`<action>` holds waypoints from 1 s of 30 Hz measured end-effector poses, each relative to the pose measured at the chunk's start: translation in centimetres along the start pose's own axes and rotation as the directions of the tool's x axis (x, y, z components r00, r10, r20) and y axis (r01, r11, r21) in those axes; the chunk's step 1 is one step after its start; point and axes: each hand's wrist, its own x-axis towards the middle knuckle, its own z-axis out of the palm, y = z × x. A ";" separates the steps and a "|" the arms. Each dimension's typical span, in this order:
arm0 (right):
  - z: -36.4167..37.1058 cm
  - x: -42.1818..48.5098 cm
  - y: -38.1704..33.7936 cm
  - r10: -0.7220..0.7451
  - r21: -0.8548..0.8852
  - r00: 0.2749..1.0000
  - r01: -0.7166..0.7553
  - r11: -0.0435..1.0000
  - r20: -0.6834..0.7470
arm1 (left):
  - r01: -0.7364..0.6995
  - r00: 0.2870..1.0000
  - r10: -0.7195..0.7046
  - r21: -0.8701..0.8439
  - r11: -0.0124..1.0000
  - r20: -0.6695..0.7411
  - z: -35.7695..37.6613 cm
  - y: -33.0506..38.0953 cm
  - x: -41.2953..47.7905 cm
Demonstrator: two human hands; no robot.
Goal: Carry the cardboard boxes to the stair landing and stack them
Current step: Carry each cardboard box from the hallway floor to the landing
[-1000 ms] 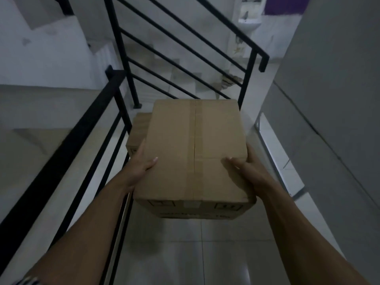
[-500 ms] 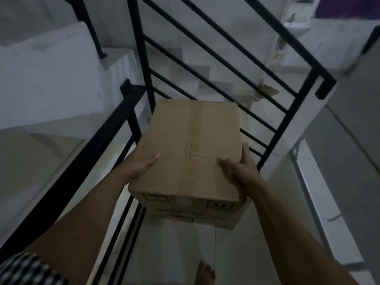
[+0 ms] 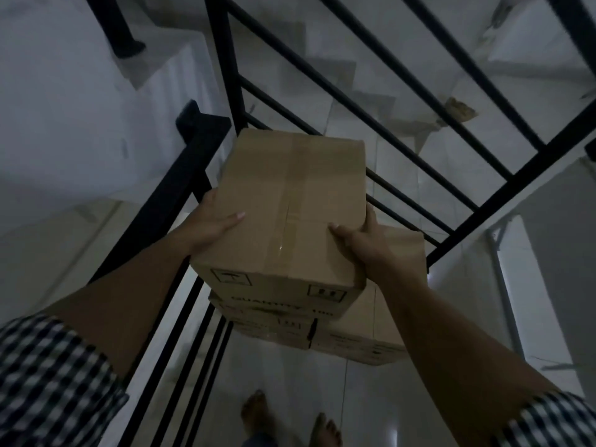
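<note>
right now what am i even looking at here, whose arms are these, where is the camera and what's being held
There is no machine here: the single picture comes from a camera worn on a person's head, looking down at their own arms. The left hand and the right hand grip opposite sides of a taped cardboard box, thumbs on top. Under it, more cardboard boxes sit on the tiled floor beside a black railing; whether the held box rests on them yet, I cannot tell. The person's bare feet show at the bottom, and stairs lie beyond the bars.
</note>
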 end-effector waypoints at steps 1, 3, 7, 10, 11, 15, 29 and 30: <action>0.5 0.6 0.1 0.007 0.008 1.000 -0.007 1.000 -0.006 | 0.005 1.000 -0.005 0.009 1.000 0.013 -0.5 -0.2 0.8; 1.4 1.6 0.3 0.018 0.009 1.000 -0.018 1.000 -0.012 | 0.021 1.000 -0.021 0.018 1.000 0.021 -1.2 -0.7 2.2; 2.9 2.6 1.2 0.033 0.011 0.999 -0.033 0.999 -0.035 | 0.033 0.999 -0.034 0.038 0.999 0.028 -1.6 -2.0 3.8; 3.5 3.0 1.7 0.021 -0.008 0.999 -0.021 1.000 -0.050 | 0.036 0.999 -0.037 0.062 0.997 0.020 -1.6 -2.4 3.8; 3.6 3.0 1.6 0.019 -0.010 0.998 -0.019 1.000 -0.058 | 0.024 1.000 -0.024 0.083 0.996 0.006 -1.5 -2.4 3.7; 3.7 2.5 1.9 0.008 -0.016 0.997 -0.009 1.000 -0.072 | -0.064 0.987 0.117 0.399 0.915 -0.110 -0.8 -3.0 2.4; 7.1 0.7 2.3 0.014 -0.022 0.996 -0.016 1.000 -0.094 | 0.027 0.975 0.128 0.673 0.739 -0.180 0.2 -4.8 0.7; 7.1 0.6 2.3 0.018 -0.026 0.995 -0.020 0.999 -0.099 | 0.030 0.976 0.126 0.675 0.737 -0.180 0.3 -4.9 0.6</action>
